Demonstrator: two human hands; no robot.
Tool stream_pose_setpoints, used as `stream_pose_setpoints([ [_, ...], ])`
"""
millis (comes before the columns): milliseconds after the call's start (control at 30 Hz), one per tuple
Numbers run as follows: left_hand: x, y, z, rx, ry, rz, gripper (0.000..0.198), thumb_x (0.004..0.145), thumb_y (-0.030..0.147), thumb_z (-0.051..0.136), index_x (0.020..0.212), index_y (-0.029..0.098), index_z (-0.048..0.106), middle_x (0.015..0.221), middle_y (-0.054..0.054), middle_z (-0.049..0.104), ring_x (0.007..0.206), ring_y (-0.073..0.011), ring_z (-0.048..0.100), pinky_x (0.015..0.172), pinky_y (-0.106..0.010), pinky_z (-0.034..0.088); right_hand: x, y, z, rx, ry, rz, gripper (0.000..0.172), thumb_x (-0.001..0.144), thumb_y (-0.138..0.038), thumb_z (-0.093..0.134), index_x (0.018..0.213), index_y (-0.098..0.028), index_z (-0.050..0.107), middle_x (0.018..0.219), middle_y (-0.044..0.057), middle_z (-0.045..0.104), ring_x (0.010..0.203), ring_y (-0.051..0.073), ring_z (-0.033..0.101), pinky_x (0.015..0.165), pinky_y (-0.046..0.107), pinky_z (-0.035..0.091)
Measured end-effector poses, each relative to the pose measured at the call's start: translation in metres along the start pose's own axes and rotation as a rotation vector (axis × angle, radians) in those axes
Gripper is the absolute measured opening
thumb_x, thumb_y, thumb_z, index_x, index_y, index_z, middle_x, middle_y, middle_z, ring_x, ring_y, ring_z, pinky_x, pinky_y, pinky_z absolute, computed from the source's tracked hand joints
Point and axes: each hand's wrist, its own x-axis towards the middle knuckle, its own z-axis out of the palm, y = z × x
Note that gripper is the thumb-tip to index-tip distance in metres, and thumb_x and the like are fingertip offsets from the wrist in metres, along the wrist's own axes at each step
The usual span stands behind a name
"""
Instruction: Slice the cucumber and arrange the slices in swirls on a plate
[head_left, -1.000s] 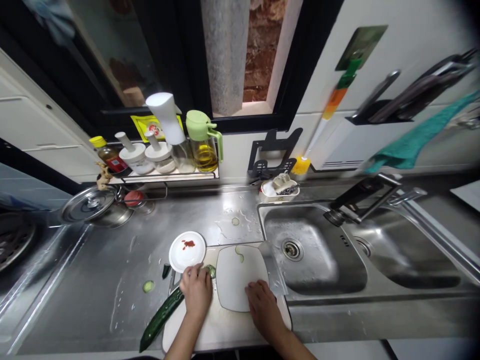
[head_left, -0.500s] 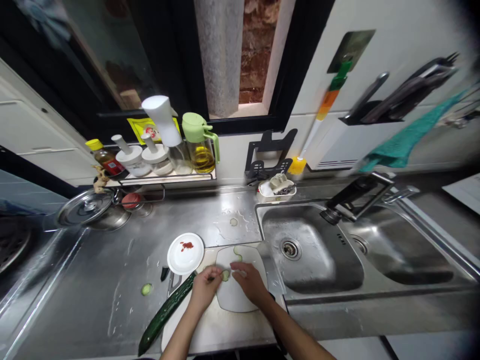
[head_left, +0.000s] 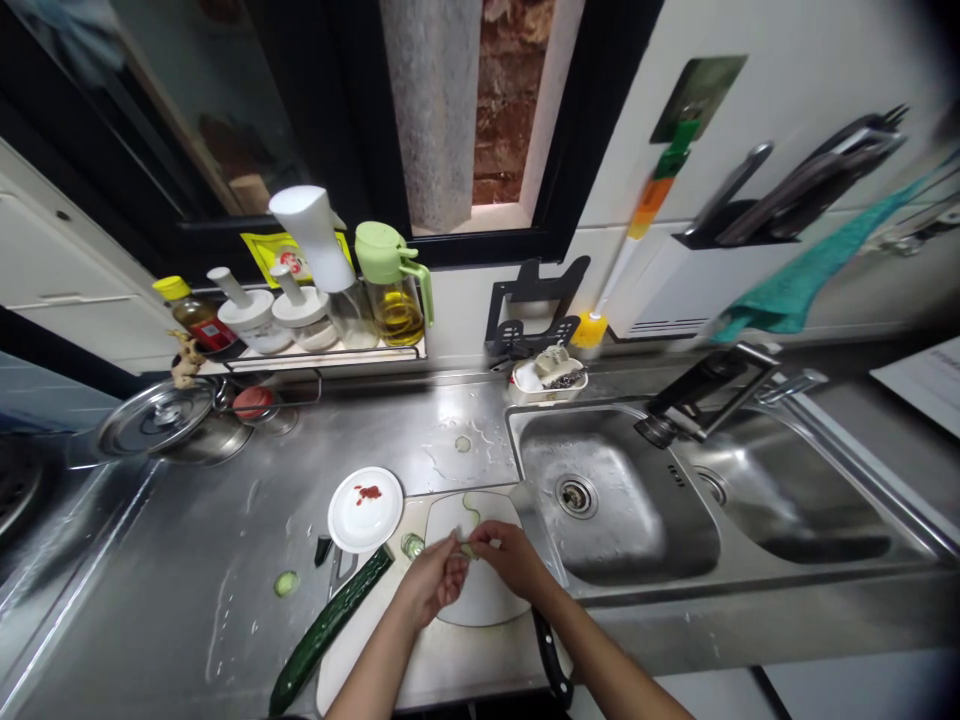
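Observation:
A thin pale-green cucumber slice (head_left: 466, 549) is pinched between the fingertips of my left hand (head_left: 433, 582) and my right hand (head_left: 511, 558). Both hands are closed over a whitish plate (head_left: 480, 605) lying on the white cutting board (head_left: 450, 668). A curved cucumber slice (head_left: 471, 506) rests near that plate's far edge. Several slices are bunched in a small pile (head_left: 412, 545) beside my left hand. The long dark-green cucumber (head_left: 330, 630), cut at its far end, lies along the board's left side. A black knife handle (head_left: 553, 660) sticks out under my right forearm; its blade is hidden.
A small white plate (head_left: 345, 520) with red bits sits at the board's back left. On the steel counter lie a cucumber end (head_left: 285, 583) and a dark green piece (head_left: 322, 549). The double sink (head_left: 615, 480) is to the right. Seasoning jars and an oil bottle (head_left: 397, 300) stand behind.
My left hand has moved right and turned, meeting my right hand at the slice. The slice pile beside it now shows. The view has shifted slightly, revealing more of the knife handle.

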Motion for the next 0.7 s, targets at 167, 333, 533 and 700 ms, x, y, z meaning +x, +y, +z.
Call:
stream_pose_setpoints([
  [167,0.002,0.006,0.006,-0.109,-0.054,-0.030,0.021,0.075,0.026,0.069,0.087,0.015,0.055,0.061,0.002,0.058,0.044,-0.0023,0.050,0.040,-0.010,0.029,-0.001,0.001,-0.009,-0.028,-0.035,-0.016,0.011,0.071,-0.025,0.057,0.070,-0.018,0.066,0.066,-0.001,0.062,0.064,0.013,0.052,0.059,0.024,0.036],
  [333,0.004,0.012,0.005,-0.172,-0.108,-0.081,0.028,0.070,0.008,0.067,0.095,0.014,0.057,0.060,0.003,0.055,0.045,-0.0019,0.051,0.041,-0.009,0.032,0.003,0.003,-0.015,-0.082,-0.062,0.002,0.012,0.072,-0.023,0.055,0.071,-0.018,0.066,0.069,0.000,0.065,0.066,0.013,0.054,0.059,0.023,0.037],
  [533,0.005,0.016,0.003,-0.163,-0.171,-0.122,0.019,0.069,0.007,0.065,0.086,0.011,0.058,0.057,0.005,0.050,0.047,-0.0019,0.051,0.042,-0.009,0.032,0.009,0.002,-0.021,-0.116,-0.074,-0.001,0.012,0.072,-0.022,0.055,0.070,-0.018,0.065,0.068,0.000,0.065,0.066,0.014,0.055,0.062,0.024,0.039],
  [700,0.006,0.018,0.004,-0.100,-0.159,-0.063,0.026,0.063,0.010,0.069,0.086,0.014,0.059,0.057,0.005,0.051,0.047,-0.0019,0.049,0.043,-0.010,0.030,0.015,0.001,-0.026,-0.168,-0.090,0.000,0.011,0.070,-0.019,0.055,0.070,-0.018,0.066,0.067,0.000,0.065,0.066,0.014,0.055,0.062,0.023,0.040],
])
